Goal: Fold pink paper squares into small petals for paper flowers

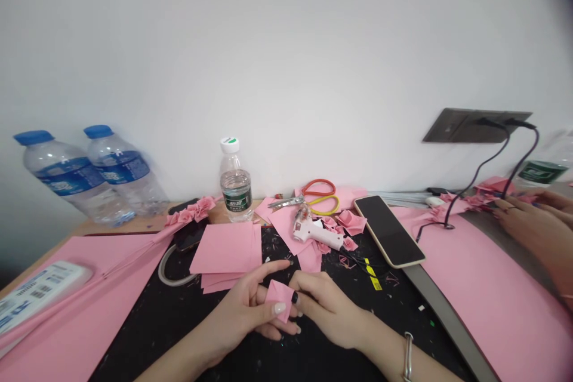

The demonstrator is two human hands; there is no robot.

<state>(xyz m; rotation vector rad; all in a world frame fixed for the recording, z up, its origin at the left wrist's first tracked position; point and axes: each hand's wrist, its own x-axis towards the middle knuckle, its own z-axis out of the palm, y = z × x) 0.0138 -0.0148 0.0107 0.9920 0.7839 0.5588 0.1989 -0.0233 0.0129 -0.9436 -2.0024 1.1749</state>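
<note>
My left hand (250,307) and my right hand (326,307) meet over the black mat (179,310) at the front centre. Both pinch a small folded pink paper piece (278,297) between thumb and fingers; my left index finger sticks out above it. Just behind lies a stack of pink paper squares (228,250). A white glue gun (316,233) rests among small pink paper flowers (344,224) a little farther back.
Three water bottles (236,182) stand by the wall. Red and yellow scissors (317,194) and a phone (388,230) lie behind. A white power strip (36,292) sits on pink sheets at left. Another person's hands (537,221) work at far right near cables.
</note>
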